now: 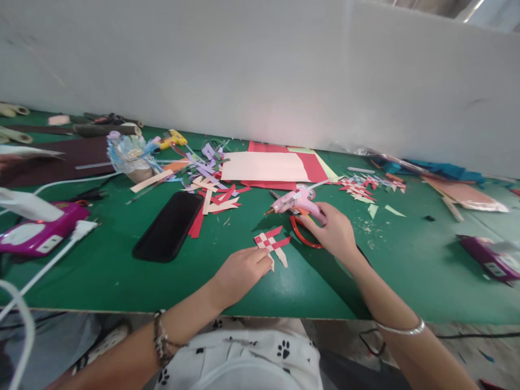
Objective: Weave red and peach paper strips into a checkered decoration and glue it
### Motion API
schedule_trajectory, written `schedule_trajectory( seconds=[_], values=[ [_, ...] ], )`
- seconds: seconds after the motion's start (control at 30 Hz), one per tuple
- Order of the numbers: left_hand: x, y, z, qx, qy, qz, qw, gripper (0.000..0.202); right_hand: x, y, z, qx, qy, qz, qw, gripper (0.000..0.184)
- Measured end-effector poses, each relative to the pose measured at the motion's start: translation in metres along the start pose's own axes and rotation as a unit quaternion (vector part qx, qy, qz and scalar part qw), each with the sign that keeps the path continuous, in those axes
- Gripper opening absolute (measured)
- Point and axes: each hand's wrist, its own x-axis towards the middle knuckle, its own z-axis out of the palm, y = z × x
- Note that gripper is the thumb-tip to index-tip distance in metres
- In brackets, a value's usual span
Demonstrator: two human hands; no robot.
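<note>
One head-worn view from close above the green table, forward and down.

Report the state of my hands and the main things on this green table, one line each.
Left hand: resting on the woven paper piece
Right hand: closed around the pink glue gun
Woven paper piece: red and cream, ends loose
Pink glue gun: held, nozzle pointing left
Scissors: lying down; open or shut, cannot tell
Phone: flat, dark
Yellow glue gun: lying unheld
Cream sheet: flat over red paper
</note>
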Motion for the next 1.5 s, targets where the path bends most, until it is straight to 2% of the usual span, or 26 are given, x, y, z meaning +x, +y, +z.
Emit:
schedule_trajectory(
  seconds=[0.13, 0.3, 0.4, 0.47, 0.53, 0.6, 0.63, 0.7, 0.77, 0.87, 1.0, 1.17, 1.37, 1.5],
  values=[
    [0.001, 0.0, -0.004, -0.015, 0.007, 0.003, 1.0, 0.028, 0.007, 0.022, -0.021, -0.028, 0.053, 0.06, 0.996, 0.04],
    [-0.004, -0.007, -0.015, -0.046, 0.039, -0.011, 0.998, 0.028, -0.002, 0.071, -0.044, -0.128, 0.095, 0.154, 0.975, 0.041],
    [-0.009, -0.016, -0.026, -0.065, 0.042, -0.079, 0.994, 0.029, -0.016, 0.102, -0.044, -0.178, 0.038, 0.175, 0.968, 0.044],
    [-0.011, -0.023, -0.035, -0.083, 0.043, -0.131, 0.987, 0.027, -0.026, 0.111, -0.04, -0.202, -0.022, 0.154, 0.967, 0.044],
    [-0.009, -0.03, -0.04, -0.112, 0.041, -0.169, 0.978, 0.022, -0.034, 0.103, -0.036, -0.238, -0.022, 0.114, 0.964, 0.042],
    [-0.004, -0.036, -0.042, -0.138, 0.039, -0.189, 0.971, 0.018, -0.041, 0.076, -0.033, -0.256, 0.035, 0.081, 0.963, 0.042],
    [-0.001, -0.038, -0.042, -0.146, 0.036, -0.193, 0.969, 0.017, -0.045, 0.057, -0.031, -0.227, 0.048, 0.052, 0.971, 0.039],
    [0.006, -0.042, -0.038, -0.151, 0.025, -0.191, 0.97, 0.018, -0.054, 0.014, -0.025, -0.109, 0.016, -0.052, 0.993, 0.035],
    [0.011, -0.044, -0.032, -0.143, 0.009, -0.179, 0.973, 0.02, -0.063, -0.025, -0.015, -0.011, -0.058, -0.131, 0.99, 0.037],
    [0.014, -0.047, -0.025, -0.119, -0.004, -0.152, 0.981, 0.023, -0.076, -0.06, 0.003, 0.036, -0.147, -0.169, 0.974, 0.043],
    [0.013, -0.051, -0.02, -0.105, -0.008, -0.121, 0.987, 0.028, -0.083, -0.066, 0.015, 0.04, -0.174, -0.157, 0.971, 0.043],
    [0.01, -0.054, -0.017, -0.099, 0.001, -0.091, 0.991, 0.032, -0.079, -0.062, 0.013, 0.049, -0.182, -0.149, 0.971, 0.04],
    [0.01, -0.056, -0.011, -0.044, 0.006, -0.046, 0.998, 0.03, -0.079, -0.064, 0.013, 0.048, -0.19, -0.144, 0.97, 0.04],
    [0.008, -0.057, -0.011, -0.051, 0.032, -0.072, 0.996, 0.032, -0.08, -0.064, 0.013, 0.045, -0.189, -0.144, 0.97, 0.039]
  ],
)
